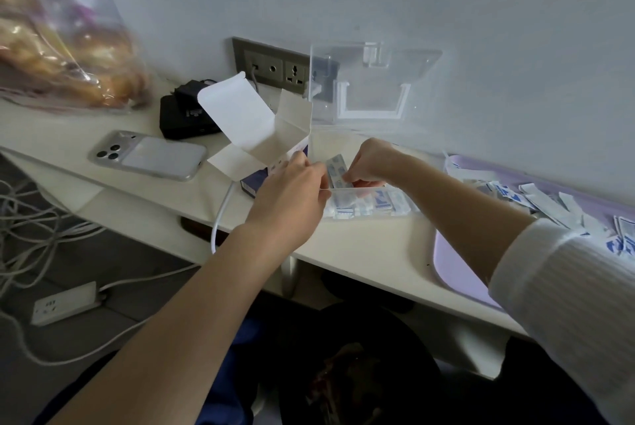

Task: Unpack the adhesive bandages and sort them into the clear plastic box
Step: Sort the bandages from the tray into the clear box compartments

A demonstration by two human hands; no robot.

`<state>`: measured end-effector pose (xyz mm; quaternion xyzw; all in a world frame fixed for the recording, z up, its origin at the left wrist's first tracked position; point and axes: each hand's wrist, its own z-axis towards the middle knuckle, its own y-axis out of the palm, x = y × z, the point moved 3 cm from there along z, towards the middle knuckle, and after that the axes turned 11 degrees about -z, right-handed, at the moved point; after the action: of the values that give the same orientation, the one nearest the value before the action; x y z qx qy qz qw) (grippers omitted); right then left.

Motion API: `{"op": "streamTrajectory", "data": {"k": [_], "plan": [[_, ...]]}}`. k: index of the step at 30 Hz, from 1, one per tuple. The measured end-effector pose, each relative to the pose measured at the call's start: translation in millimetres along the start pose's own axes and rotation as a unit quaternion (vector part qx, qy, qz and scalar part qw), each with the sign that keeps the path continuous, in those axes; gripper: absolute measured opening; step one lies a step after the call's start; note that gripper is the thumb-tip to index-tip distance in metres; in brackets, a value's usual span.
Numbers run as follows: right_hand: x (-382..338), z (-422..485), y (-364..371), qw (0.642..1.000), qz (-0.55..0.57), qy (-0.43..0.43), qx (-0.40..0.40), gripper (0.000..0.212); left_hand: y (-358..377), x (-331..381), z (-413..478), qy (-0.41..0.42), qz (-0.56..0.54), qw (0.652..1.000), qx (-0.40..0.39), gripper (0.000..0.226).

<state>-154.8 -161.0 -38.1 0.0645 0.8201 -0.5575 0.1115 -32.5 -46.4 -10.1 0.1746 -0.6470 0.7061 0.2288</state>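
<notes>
Pale grey wall fills the upper half of the frame, and a cream desk runs below it from the left edge down to the lower right. At the centre of the frame the clear plastic box sits on the desk. Its lid stands open against the wall, and wrapped bandages lie in rows inside the base.

The right hand hovers over the box's far edge, its fingertips pinching a small stack of bandages, which is tilted just above the base. The left hand reaches in from the lower left. Its fingers are bent at the box's left rim, close beside the stack. I cannot tell whether they grip the rim or only touch it.

Just left of the hands stands an opened cardboard carton with its white flaps spread upward. Farther left lie a phone, face down, and a black device. Behind these a wall socket panel is set into the wall. A clear bag of bread fills the upper left corner.

At the right edge a lilac tray holds loose bandage wrappers. A power strip and tangled white cables lie on the floor at lower left.
</notes>
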Motion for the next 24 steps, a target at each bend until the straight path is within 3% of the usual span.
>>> {"op": "streamTrajectory", "data": {"k": [10, 16, 20, 24], "plan": [[-10.2, -2.3, -1.4, 0.991, -0.127, -0.033, 0.036, 0.023, -0.5, -0.7, 1.6, -0.007, -0.015, 1.000, -0.004, 0.012], [-7.9, -5.4, -0.9, 0.987, -0.131, -0.062, 0.066, 0.012, -0.1, -0.4, 1.8, -0.010, -0.017, 1.000, -0.005, 0.012], [-7.8, -21.6, -9.1, 0.986, -0.109, -0.092, 0.082, 0.028, 1.4, 0.6, 2.7, -0.016, -0.004, 1.000, -0.007, 0.015], [6.1, -46.4, -17.6, 0.973, -0.091, -0.123, 0.173, 0.026, 1.9, 5.6, 1.9, -0.027, 0.035, 0.999, -0.010, 0.018]]}}
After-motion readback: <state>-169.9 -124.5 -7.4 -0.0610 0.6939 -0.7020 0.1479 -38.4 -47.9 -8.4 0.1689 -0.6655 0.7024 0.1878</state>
